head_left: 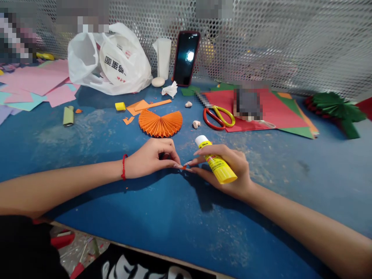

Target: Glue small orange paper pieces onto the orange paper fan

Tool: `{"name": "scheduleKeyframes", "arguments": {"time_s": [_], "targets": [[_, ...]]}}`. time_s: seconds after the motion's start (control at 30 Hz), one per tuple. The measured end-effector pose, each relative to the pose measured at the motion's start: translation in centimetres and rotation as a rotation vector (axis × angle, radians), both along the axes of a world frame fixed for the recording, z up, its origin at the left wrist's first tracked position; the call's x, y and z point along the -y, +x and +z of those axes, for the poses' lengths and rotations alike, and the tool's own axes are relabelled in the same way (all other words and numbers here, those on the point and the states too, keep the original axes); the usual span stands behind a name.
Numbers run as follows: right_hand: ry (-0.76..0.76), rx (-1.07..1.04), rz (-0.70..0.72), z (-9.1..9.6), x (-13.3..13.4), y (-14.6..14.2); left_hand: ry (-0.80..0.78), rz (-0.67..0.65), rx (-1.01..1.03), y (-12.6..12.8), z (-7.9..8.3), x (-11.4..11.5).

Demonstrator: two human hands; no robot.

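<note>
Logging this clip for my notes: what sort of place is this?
It looks like a paper-craft workbench, perhaps in a workshop or hobby room. The blue table holds a pleated orange paper fan, a yellow glue stick, scissors and sheets of coloured paper.

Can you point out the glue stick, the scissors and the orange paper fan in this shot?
Glue stick [216, 166]: head view, on its yellow barrel.
Scissors [204, 118]: head view, on the red handle loop.
Orange paper fan [160, 123]: head view, on the middle of its pleats.
</note>
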State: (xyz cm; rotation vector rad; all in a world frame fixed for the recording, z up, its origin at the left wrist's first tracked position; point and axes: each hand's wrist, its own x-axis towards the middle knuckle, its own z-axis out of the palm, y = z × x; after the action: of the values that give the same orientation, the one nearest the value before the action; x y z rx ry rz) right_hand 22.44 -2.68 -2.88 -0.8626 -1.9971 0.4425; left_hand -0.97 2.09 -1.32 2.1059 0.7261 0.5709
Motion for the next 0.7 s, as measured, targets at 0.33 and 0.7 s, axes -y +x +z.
{"name": "scheduleKeyframes", "arguments": {"time_s": [0.33,0.7], "targets": [[-0.019,0.045,0.010,0.2,0.3,0.0,0.066,-0.042,0.003,0.0,-0.3,0.1],[-0.004,-0.108,-0.241,-1.6,1.2,1.1,0.795,0.035,-0.269,-2.5,0.9,-2.2]]}}
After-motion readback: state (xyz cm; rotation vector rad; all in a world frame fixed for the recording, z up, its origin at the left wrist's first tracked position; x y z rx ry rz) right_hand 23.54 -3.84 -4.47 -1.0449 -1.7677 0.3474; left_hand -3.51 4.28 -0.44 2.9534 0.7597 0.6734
